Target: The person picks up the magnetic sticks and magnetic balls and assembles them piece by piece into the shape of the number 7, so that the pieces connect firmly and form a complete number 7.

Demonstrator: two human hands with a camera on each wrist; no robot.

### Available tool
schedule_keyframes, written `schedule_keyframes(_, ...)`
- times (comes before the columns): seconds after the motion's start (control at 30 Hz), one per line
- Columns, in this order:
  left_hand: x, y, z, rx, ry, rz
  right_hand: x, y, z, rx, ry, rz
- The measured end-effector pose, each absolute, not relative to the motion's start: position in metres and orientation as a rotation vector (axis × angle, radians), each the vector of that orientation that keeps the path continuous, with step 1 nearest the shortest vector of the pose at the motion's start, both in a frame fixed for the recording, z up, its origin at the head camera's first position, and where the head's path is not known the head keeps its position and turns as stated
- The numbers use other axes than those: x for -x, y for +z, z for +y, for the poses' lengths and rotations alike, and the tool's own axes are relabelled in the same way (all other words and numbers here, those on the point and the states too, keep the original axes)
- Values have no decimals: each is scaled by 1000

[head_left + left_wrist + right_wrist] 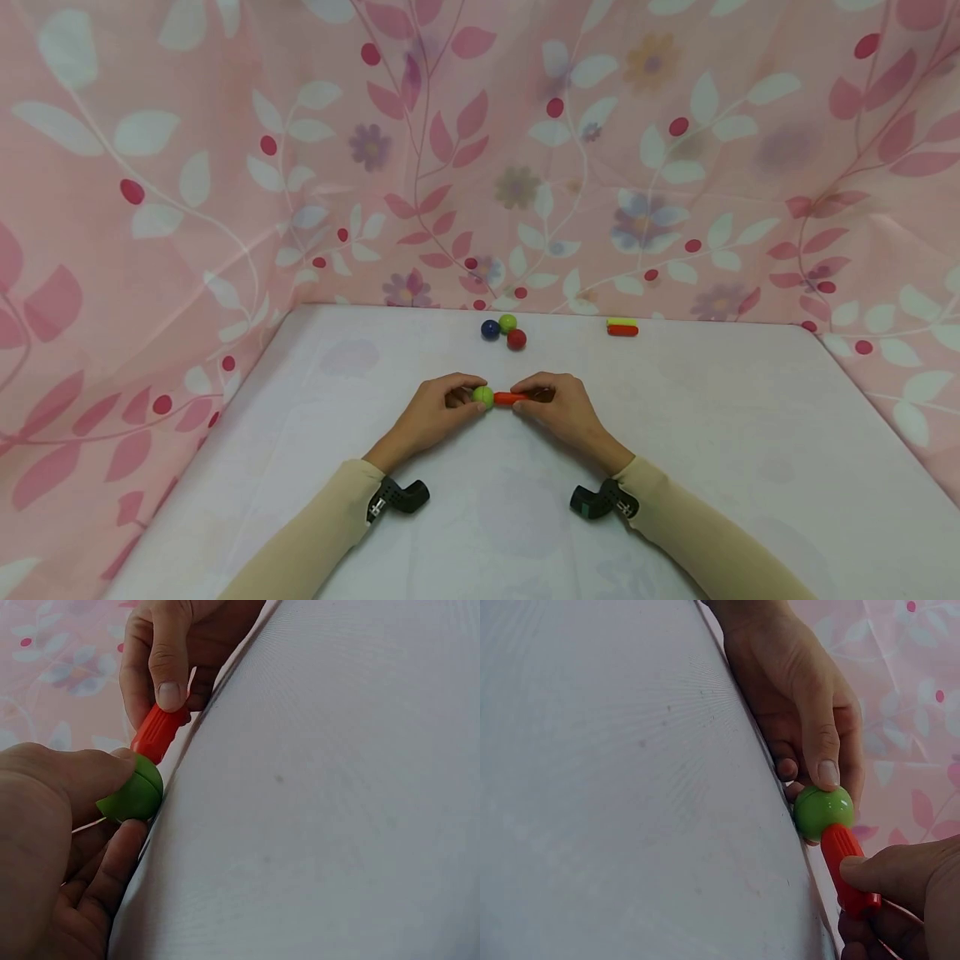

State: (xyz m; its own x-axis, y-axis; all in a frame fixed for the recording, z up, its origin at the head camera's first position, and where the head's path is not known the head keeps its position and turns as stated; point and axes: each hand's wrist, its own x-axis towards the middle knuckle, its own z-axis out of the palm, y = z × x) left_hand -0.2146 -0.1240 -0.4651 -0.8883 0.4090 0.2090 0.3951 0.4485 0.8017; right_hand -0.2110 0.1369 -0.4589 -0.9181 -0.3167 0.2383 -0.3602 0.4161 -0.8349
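Green ball (483, 397): held between both hands over the middle of the desk (480, 533), end to end with the red stick (509, 398); smooth and round, so apt to twist or squirt sideways under an off-centre push.
Left hand (441, 408): fingers (124, 851) and thumb pinching the ball by its sides; with too light a hold, a risk of spinning; with too hard a squeeze, of popping out.
Right hand (560, 408): fingers and thumb gripping the stick along its ribbed length; could slide forward under a firm push.
Angle: roughly in line in the head view; with any tilt, liable to skid off the curve.
Joint: tucked from sight; perhaps seated in a hole, perhaps merely touching, impossible to tell; if only touching, prone to parting at a loosened grip.
Loose balls: blue ball (490, 331), second green ball (507, 323) and red ball (516, 339), grouped close near the far edge; free to roll away after a bump.
Spare sticks: yellow-green stick (622, 322) and spare red stick (622, 331), side by side, right of the loose balls; easily scattered by a careless reach.
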Motion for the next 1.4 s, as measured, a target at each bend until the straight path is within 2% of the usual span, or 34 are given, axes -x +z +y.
schedule_keyframes(1.4, 217, -467, -125, -856, 1471, 2689, 206, -458, 137, -651, 1581, -2579)
